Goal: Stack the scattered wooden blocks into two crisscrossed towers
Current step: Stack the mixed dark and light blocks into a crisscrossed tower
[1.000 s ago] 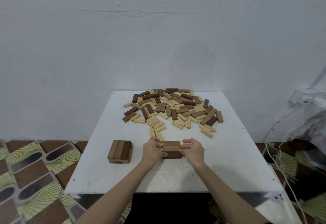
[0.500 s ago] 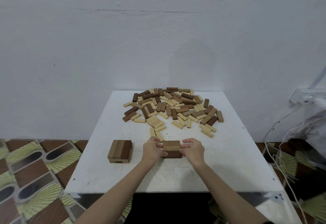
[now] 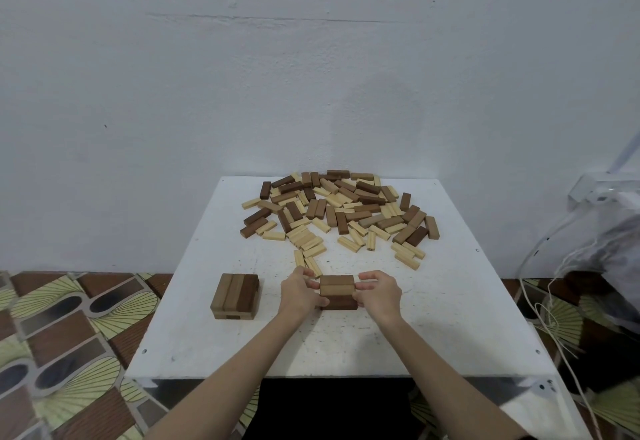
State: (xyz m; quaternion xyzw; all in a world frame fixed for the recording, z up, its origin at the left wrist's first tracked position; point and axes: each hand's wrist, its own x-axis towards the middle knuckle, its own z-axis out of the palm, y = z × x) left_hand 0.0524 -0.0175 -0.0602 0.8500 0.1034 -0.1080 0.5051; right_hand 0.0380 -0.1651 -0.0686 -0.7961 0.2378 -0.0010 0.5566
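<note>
A low stack of brown blocks [image 3: 337, 291] stands near the middle of the white table [image 3: 433, 318]. My left hand [image 3: 299, 291] presses its left side and my right hand [image 3: 379, 290] presses its right side, fingers curled against the block ends. A second low stack [image 3: 235, 296], with three blocks across its top, stands apart at the left. Behind them lies a wide scatter of loose light and dark wooden blocks [image 3: 341, 213] across the far half of the table.
A white wall [image 3: 311, 93] rises right behind the table. A heap of white cords and a dark bag [image 3: 602, 249] sits at the right. Patterned floor tiles [image 3: 69, 335] show at the left, past the table edge.
</note>
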